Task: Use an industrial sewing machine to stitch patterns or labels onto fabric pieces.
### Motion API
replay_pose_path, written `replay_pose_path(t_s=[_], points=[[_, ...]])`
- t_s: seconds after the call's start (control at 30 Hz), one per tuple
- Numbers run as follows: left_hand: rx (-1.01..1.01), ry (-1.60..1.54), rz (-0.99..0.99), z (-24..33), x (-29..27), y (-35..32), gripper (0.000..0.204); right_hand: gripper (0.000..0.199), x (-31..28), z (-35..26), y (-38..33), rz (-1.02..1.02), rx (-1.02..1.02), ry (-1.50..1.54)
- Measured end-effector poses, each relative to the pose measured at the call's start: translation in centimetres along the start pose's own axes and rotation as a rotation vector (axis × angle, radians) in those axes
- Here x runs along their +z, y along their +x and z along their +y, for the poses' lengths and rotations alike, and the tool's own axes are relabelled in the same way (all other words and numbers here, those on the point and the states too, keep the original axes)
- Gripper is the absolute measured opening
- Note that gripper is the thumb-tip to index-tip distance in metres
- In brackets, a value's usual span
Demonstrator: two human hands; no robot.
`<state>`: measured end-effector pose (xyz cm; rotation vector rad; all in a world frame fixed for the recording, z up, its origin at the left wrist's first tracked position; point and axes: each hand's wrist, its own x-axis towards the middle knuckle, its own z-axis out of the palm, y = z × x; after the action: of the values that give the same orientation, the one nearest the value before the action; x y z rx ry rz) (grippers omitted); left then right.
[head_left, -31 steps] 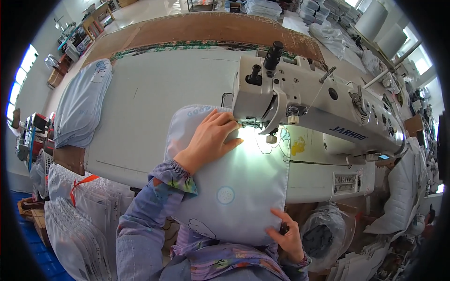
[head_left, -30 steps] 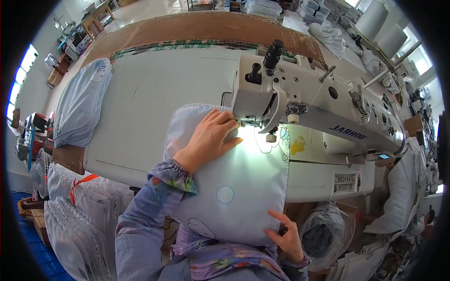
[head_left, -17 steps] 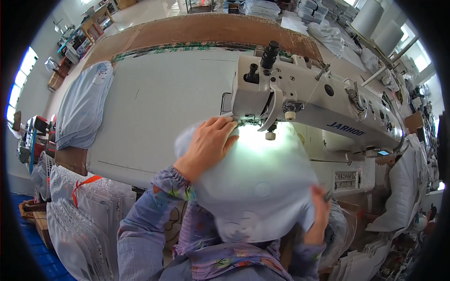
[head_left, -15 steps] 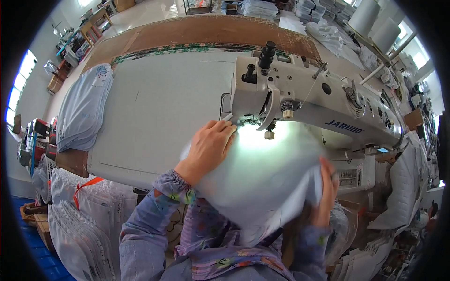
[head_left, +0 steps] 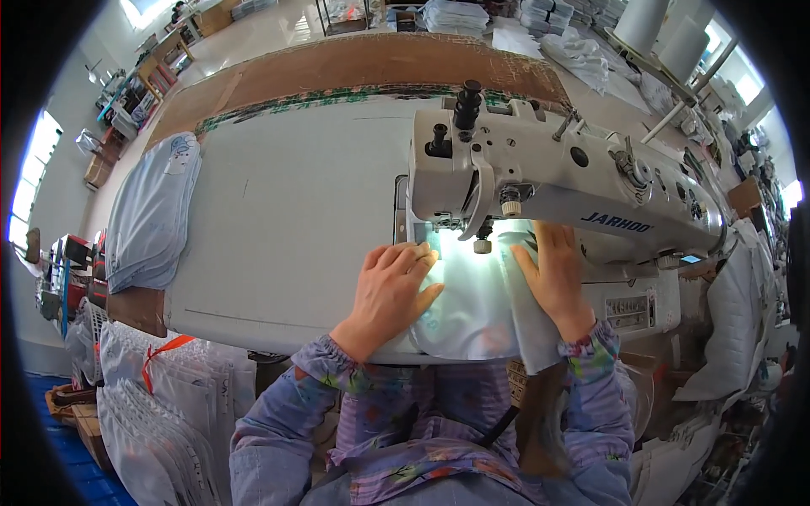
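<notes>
Left hand (head_left: 386,295): half-curled, fingertips on cloth (head_left: 468,316)
Right hand (head_left: 558,278): nearly flat, thumb spread, on cloth
Place: cloth reaches table's (head_left: 287,253) front edge

At the lower left hangs a thick bundle of white fabric pieces (head_left: 160,422) knotted with an orange-red tie (head_left: 173,343), next to a blue slatted surface (head_left: 63,443), while higher up a bright window (head_left: 34,177) stands in the pale wall and a wooden table (head_left: 173,52) sits farther back. Along the top, stacked white bundles (head_left: 456,17) lie near a crumpled pale plastic heap (head_left: 576,59) and two large white cones (head_left: 643,21). On the right, a white quilted sheet (head_left: 730,325) drapes downward below a brown box (head_left: 744,197), with loose white sheets (head_left: 666,468) beneath.
</notes>
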<state>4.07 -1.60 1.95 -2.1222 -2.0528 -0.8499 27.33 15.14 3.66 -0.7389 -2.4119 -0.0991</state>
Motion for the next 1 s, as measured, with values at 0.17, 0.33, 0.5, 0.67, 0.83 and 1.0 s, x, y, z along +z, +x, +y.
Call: replay_pose_path(t_s=[0.17, 0.33, 0.5, 0.67, 0.83, 1.0], points=[[0.022, -0.041, 0.012, -1.5, -0.1, 0.7, 0.04, 0.055, -4.3, -2.2, -2.3, -0.076, 0.213, 0.32], [0.016, -0.063, 0.012, -2.1, 0.3, 1.7, 0.039, 0.048, -8.4, -2.5, -6.4, -0.083, 0.395, 0.313], [0.007, -0.057, 0.012, -2.8, 0.8, 2.6, 0.038, 0.039, -10.5, -2.6, -10.2, -0.074, 0.669, 0.378], [0.003, -0.096, 0.023, -3.2, 1.0, 3.0, 0.036, 0.038, -11.1, -6.2, -10.5, -0.02, 0.641, 0.505], [-0.12, -0.199, 0.126, -5.3, 1.2, 2.7, 0.028, 0.034, -8.8, -9.6, -8.8, -0.011, 0.496, 0.815], [-0.185, -0.245, 0.136, -6.4, 1.6, 2.6, 0.016, 0.021, -3.7, -10.8, -1.9, -0.256, 0.295, 0.506]])
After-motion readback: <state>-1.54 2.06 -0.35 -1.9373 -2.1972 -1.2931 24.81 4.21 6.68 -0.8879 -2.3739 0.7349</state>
